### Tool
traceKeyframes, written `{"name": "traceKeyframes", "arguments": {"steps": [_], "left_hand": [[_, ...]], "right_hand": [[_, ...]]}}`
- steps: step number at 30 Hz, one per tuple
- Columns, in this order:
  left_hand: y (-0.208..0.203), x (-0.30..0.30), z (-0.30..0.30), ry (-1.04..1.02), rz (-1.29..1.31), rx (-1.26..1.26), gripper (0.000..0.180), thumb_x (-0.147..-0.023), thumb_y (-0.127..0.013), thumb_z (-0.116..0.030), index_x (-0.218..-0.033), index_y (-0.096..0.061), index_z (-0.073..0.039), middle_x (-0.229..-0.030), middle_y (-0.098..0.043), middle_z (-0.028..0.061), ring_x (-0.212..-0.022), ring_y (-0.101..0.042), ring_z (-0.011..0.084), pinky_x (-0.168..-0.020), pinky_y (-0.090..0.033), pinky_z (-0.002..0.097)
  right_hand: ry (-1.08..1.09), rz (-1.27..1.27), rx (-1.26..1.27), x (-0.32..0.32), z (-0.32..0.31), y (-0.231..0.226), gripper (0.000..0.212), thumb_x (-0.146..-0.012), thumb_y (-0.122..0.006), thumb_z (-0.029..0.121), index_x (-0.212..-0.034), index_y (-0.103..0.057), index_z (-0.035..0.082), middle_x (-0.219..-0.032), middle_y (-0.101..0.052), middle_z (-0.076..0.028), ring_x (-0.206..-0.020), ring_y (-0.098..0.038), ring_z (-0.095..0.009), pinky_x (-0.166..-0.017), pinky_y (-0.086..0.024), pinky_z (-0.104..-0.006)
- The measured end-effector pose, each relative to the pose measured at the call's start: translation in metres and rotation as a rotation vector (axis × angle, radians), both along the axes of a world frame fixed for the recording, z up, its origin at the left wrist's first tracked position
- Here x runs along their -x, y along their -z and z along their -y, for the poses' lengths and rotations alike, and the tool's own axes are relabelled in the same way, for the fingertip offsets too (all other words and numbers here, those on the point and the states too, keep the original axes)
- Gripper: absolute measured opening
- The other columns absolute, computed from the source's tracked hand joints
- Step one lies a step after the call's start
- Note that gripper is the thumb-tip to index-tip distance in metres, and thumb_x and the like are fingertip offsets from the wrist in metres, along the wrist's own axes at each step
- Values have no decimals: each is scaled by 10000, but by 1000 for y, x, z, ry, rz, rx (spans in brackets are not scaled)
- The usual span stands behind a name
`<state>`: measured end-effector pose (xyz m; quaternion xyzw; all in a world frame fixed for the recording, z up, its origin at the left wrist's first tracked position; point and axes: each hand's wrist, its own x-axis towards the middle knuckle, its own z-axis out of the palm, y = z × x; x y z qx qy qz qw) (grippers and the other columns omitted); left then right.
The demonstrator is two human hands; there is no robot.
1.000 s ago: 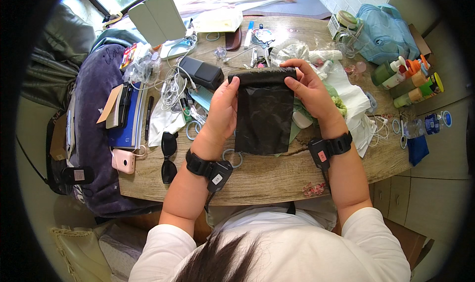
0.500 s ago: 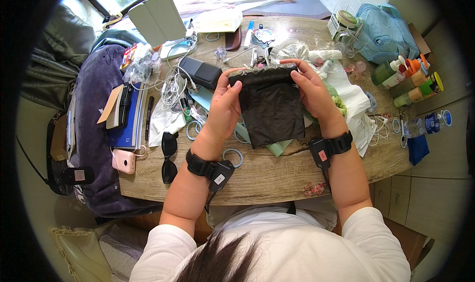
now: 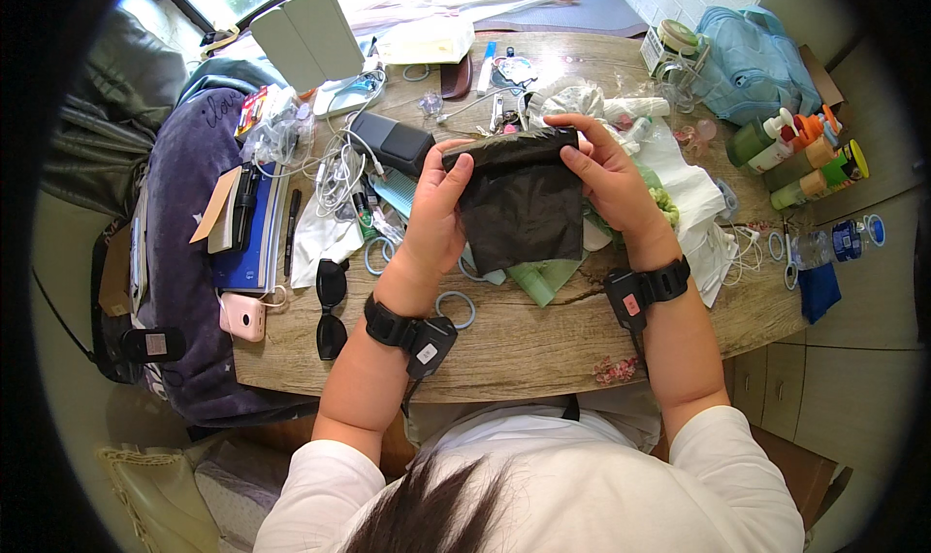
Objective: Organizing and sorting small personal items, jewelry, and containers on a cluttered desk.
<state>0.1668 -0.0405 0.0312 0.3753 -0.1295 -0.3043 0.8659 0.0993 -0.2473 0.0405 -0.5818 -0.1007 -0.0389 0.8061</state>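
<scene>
Above the middle of the table I hold a black plastic bag (image 3: pixel 524 204) stretched between both hands. Its upper edge is rolled into a thick band, and the thin lower part hangs down flat. My left hand (image 3: pixel 438 199) grips the left end of the roll, thumb in front and fingers behind. At the right end, my right hand (image 3: pixel 616 180) pinches the roll with the thumb, its index finger arched over the top. Below the bag lies a light green rolled piece (image 3: pixel 543 282), partly covered by it.
Black sunglasses (image 3: pixel 332 306), a pink power bank (image 3: pixel 242 316) and a blue notebook (image 3: pixel 242 248) lie at left. White cables (image 3: pixel 339 180) tangle beside a dark grey box (image 3: pixel 393 142). At right are white crumpled cloth (image 3: pixel 693 199), several bottles (image 3: pixel 800 156) and a light blue bag (image 3: pixel 756 68).
The black bag's hanging part has become shorter, its lower edge now higher and more of the green piece showing. The roll has shifted slightly left, and my right fingers have moved along it.
</scene>
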Motion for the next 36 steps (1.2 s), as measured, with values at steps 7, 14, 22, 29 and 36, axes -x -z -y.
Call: {"name": "traceKeyframes", "arguments": {"steps": [7, 14, 22, 29, 36], "left_hand": [[-5, 3, -4, -13, 104, 7, 345, -935, -494, -63, -1270, -420, -93, -1135, -598, 121, -1047, -597, 191, -884, -506, 330], [-12, 4, -2, 61, -16, 43, 362, -942, -466, -152, -1260, -425, 15, -1153, -603, 145, -1050, -605, 219, -916, -491, 352], [-3, 0, -2, 91, -78, 58, 330, -965, -482, -192, -1235, -455, -3, -1154, -603, 136, -1049, -605, 211, -905, -495, 335], [-1, 3, -2, -9, 176, 15, 312, -949, -481, -58, -1259, -447, -59, -1117, -611, 119, -1071, -585, 182, -921, -479, 307], [-8, 5, -1, 32, 78, 44, 321, -957, -450, -95, -1272, -432, -35, -1184, -573, 136, -1093, -571, 203, -961, -456, 329]], "right_hand": [[41, -99, -72, -1, 3, 1, 358, -944, -541, 143, -1287, -465, 69, -1060, -633, -84, -946, -599, -110, -821, -483, -239], [28, -57, -34, 1, 3, -1, 306, -936, -546, 118, -1236, -489, 88, -1047, -633, -65, -937, -597, -101, -821, -482, -242], [-31, -11, -138, -1, 0, 2, 342, -914, -518, 45, -1250, -479, 93, -1088, -614, -74, -970, -588, -116, -852, -477, -253], [36, -94, -124, 0, 1, -1, 350, -921, -536, 89, -1264, -467, 80, -1068, -603, -66, -954, -581, -119, -850, -475, -249], [54, -33, -118, -2, 2, 8, 339, -937, -533, 99, -1268, -467, 80, -1058, -619, -74, -961, -587, -115, -841, -482, -252]]}}
